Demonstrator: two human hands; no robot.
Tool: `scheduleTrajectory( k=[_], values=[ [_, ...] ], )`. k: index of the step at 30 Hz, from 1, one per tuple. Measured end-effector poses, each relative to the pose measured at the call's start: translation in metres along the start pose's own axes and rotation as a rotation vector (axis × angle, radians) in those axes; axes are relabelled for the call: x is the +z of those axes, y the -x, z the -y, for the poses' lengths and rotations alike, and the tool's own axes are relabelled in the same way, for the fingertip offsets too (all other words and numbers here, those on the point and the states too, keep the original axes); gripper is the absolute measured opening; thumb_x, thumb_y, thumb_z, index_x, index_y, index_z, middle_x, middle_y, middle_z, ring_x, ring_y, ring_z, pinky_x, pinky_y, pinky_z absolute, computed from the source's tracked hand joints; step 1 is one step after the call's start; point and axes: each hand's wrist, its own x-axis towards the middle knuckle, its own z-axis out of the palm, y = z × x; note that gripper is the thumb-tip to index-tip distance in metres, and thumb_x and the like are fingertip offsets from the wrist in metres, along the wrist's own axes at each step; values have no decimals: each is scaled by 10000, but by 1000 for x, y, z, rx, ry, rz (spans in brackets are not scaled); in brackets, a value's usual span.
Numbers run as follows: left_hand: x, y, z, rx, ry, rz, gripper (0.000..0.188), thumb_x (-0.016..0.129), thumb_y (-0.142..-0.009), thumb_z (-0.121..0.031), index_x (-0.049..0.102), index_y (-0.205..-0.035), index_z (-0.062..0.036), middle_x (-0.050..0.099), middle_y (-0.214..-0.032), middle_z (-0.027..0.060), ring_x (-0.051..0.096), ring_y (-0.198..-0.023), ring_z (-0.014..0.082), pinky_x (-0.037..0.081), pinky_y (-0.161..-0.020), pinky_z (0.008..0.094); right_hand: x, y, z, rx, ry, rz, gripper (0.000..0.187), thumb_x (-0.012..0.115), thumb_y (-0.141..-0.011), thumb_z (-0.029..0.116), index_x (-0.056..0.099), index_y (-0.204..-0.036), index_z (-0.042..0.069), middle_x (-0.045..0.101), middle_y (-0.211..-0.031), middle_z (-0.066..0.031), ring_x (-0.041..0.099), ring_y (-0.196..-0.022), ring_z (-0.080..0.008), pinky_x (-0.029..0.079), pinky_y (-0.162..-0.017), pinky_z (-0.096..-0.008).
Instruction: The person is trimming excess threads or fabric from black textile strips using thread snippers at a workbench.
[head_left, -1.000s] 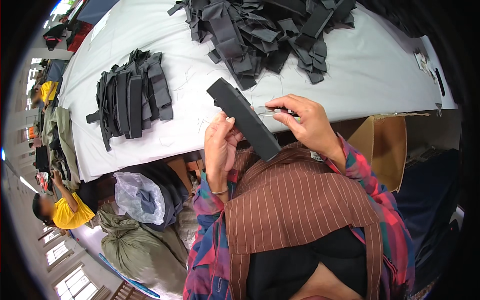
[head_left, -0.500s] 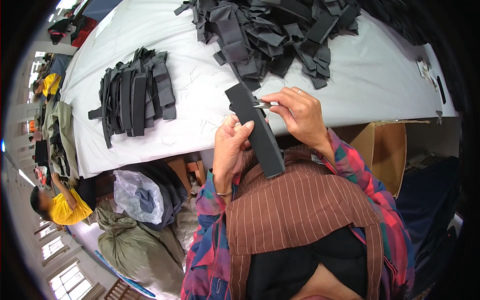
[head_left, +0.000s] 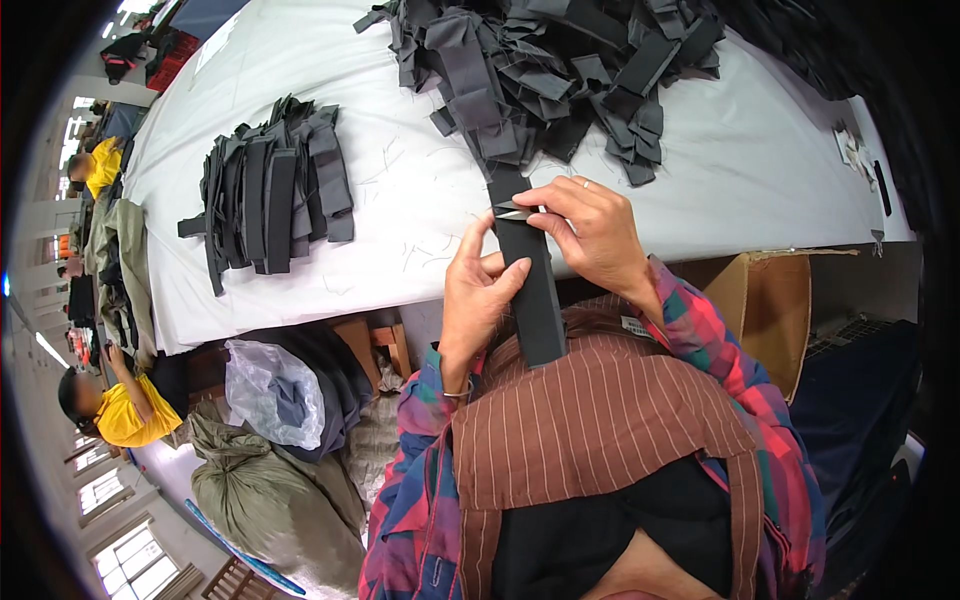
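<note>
At the near edge of the white worktop [head_left: 760, 150], your left hand [head_left: 476, 295] is pinching a black fabric strip [head_left: 531, 295], your right hand [head_left: 597, 232] is holding thread snips [head_left: 515, 212] that, slipping, could nick it or your fingertip, and a translucent plastic bag [head_left: 245, 370] below is holding grey cloth [head_left: 291, 402].

The strip [head_left: 537, 300] is black, the tablecloth [head_left: 750, 150] white, the apron [head_left: 600, 420] pinstriped brown.
</note>
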Motion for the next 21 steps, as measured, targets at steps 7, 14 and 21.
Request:
scheduleTrajectory(
  k=[7,14,21],
  values=[
    [-1,2,1,-91,58,72,654,566,-856,71,300,-1446,-19,660,-916,57,587,-764,58,496,-681,205,-3,-12,-4,-9,145,-40,153,686,-779,138,661,-929,120,642,-792,-18,604,-685,-220,475,-596,-322],
    [-4,0,5,-13,-96,48,633,549,-853,92,313,-1435,10,656,-912,59,590,-750,60,505,-667,209,-9,-14,0,-45,211,-61,156,693,-760,140,656,-910,127,621,-765,-6,598,-684,-215,470,-584,-325],
    [-2,3,15,51,-262,-48,615,574,-808,76,418,-1395,-21,552,-716,-57,462,-617,0,417,-548,177,-10,-12,1,-110,381,-26,157,701,-745,156,649,-892,139,620,-775,-6,596,-683,-218,472,-595,-332]
  ],
)
